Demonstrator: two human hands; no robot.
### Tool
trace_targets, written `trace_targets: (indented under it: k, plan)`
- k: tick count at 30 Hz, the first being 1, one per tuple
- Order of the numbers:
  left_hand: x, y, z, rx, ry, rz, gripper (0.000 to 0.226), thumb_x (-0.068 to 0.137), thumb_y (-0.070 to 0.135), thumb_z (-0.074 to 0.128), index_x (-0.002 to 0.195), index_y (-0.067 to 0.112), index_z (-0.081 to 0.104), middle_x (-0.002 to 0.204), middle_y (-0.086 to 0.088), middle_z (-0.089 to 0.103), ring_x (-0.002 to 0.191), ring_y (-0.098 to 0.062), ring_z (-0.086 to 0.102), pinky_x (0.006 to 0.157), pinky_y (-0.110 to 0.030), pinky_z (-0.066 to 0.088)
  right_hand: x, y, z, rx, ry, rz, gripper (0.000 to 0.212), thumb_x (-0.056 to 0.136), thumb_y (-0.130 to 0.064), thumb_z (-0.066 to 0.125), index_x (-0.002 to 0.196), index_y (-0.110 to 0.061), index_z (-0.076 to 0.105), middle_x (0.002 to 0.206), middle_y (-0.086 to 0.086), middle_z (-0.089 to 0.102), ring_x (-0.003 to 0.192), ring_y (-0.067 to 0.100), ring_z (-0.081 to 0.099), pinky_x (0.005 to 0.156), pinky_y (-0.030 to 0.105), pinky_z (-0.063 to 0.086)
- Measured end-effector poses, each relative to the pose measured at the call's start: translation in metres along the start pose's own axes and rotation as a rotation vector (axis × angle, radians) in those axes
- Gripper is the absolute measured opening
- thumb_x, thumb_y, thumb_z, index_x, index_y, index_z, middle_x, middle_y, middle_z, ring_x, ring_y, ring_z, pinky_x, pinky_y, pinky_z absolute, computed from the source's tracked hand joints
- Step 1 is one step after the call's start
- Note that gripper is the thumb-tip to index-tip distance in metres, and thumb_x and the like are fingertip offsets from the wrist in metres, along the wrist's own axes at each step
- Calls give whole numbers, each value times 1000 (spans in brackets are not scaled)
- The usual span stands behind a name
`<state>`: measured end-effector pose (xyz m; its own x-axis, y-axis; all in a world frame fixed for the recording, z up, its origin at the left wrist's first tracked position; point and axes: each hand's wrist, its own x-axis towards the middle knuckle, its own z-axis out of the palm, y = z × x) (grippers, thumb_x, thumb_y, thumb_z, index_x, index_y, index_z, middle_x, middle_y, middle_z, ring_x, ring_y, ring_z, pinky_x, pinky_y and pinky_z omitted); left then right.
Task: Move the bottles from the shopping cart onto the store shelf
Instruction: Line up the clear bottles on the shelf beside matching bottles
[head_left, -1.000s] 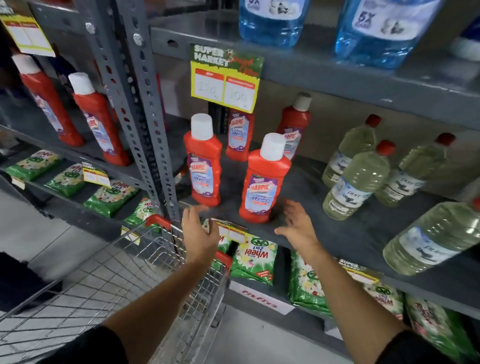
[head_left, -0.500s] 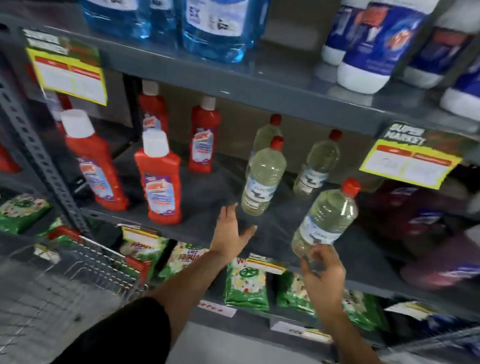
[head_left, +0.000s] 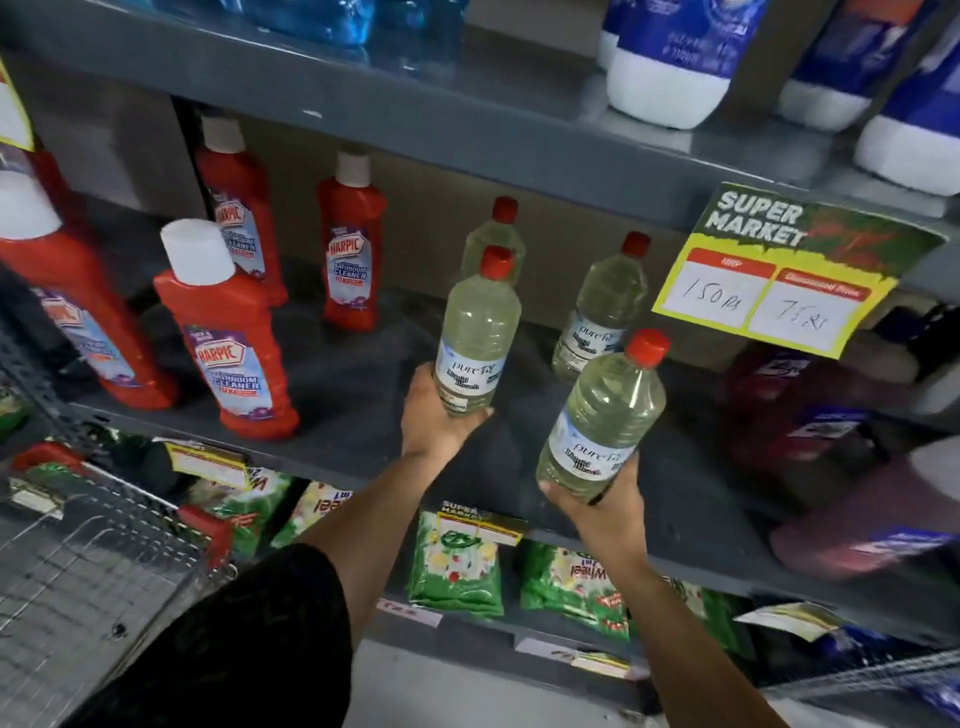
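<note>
Left hand (head_left: 441, 421) is wrapped around the base of a clear bottle (head_left: 475, 338), fingers under and behind the lower label, thumb side toward the camera. Right hand (head_left: 602, 506) cups the bottom of a second clear bottle (head_left: 602, 421) the same way. Both grips are closed on the bottle bodies, low down. Both bottles sit over the front of the grey shelf (head_left: 363, 415); can't tell whether either base is touching the shelf surface or just above it.

Handling, my read: thin clear plastic, nearly full of pale yellowish liquid, so moderately heavy with weight spread up the body. Walls probably flex under squeeze, and smooth plastic plus a glossy label could slip. A low grip is fine for setting down upright; mid-body around the label would give better tilt control. Red screw caps (head_left: 647, 345) look closed, so spill risk is low.

Two more of the same bottles (head_left: 602, 306) stand further back on the shelf. The shopping cart (head_left: 78, 561) is at lower left, wire mesh only partly in view; contents not readable.

Text: bottle labels read "pure" something, the rest too small. Red bottles (head_left: 234, 332) to the left say "HARPIC BATHROOM CLEANER". The yellow price tag (head_left: 779, 275) says "SUPER MARKET", handwritten "150" and "75". Green packets (head_left: 457, 566) below show "Wheel".
</note>
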<state>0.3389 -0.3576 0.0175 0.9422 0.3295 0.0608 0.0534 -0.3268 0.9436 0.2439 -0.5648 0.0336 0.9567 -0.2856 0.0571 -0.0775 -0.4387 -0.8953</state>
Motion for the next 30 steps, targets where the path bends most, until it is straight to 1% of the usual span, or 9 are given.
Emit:
trace_targets:
  k: [2, 4, 7, 9, 14, 16, 20, 24, 30]
  plan:
    - [-7, -5, -7, -25, -3, 2, 83, 46, 37, 92, 115, 23, 48, 114, 2, 67, 105, -17, 65, 90, -39, 55, 1, -2, 2, 22, 1, 4, 87, 62, -19, 91, 126, -33, 34, 100, -29, 57, 95, 1, 60, 77, 8, 43]
    - [-14, -8, -14, -27, 1, -10, 85, 42, 41, 90, 113, 27, 45, 114, 3, 65, 104, -16, 65, 89, -40, 56, 2, -3, 4, 45, 11, 4, 85, 62, -20, 91, 122, -37, 33, 102, -25, 59, 98, 4, 61, 80, 12, 43]
    - [-29, -10, -22, 8, 9, -30, 88, 44, 38, 92, 116, 26, 42, 115, 4, 63, 105, -16, 62, 87, -35, 53, 2, 0, 6, 51, 32, 0, 85, 62, -21, 91, 121, -38, 33, 105, -18, 62, 100, 4, 62, 83, 16, 45]
    - [-36, -11, -26, 31, 26, -18, 88, 45, 35, 93, 117, 22, 43, 114, 2, 62, 105, -18, 62, 85, -35, 52, 2, 2, 6, 52, 39, 3, 86, 61, -22, 91, 124, -37, 35, 106, -16, 63, 100, 4, 62, 84, 16, 45]
    - [-43, -13, -34, 62, 22, 10, 91, 45, 36, 93, 119, 17, 43, 114, 0, 60, 109, -23, 61, 88, -44, 55, 3, 2, 9, 34, 72, -12, 93, 61, -26, 91, 136, -23, 38, 111, -12, 62, 104, 7, 60, 88, 21, 45]
    - [-44, -12, -35, 69, 21, 20, 91, 46, 34, 93, 119, 15, 43, 110, 5, 58, 110, -23, 60, 90, -43, 54, 3, 1, 11, 26, 87, -13, 92, 61, -26, 91, 136, -23, 39, 110, -13, 62, 103, 7, 59, 88, 21, 44]
    - [-44, -12, -37, 68, 21, 38, 91, 48, 31, 94, 121, 13, 43, 108, 9, 53, 111, -22, 59, 85, -31, 50, 3, 1, 12, 30, 91, 1, 91, 61, -27, 91, 135, -25, 40, 111, -12, 63, 103, 6, 60, 88, 20, 45]
    - [-46, -11, -37, 81, 28, 59, 90, 49, 31, 93, 122, 11, 43, 106, 9, 51, 111, -23, 59, 86, -35, 52, 1, 2, 11, 28, 105, 16, 90, 60, -28, 92, 134, -24, 41, 109, -14, 63, 102, 6, 60, 87, 21, 45]
    - [-47, -10, -41, 59, -11, 41, 88, 53, 25, 92, 124, 14, 43, 110, 9, 52, 110, -21, 59, 83, -28, 45, -1, 2, 9, 18, 102, 18, 89, 60, -27, 92, 131, -25, 40, 101, -24, 59, 93, -1, 58, 85, 20, 44]
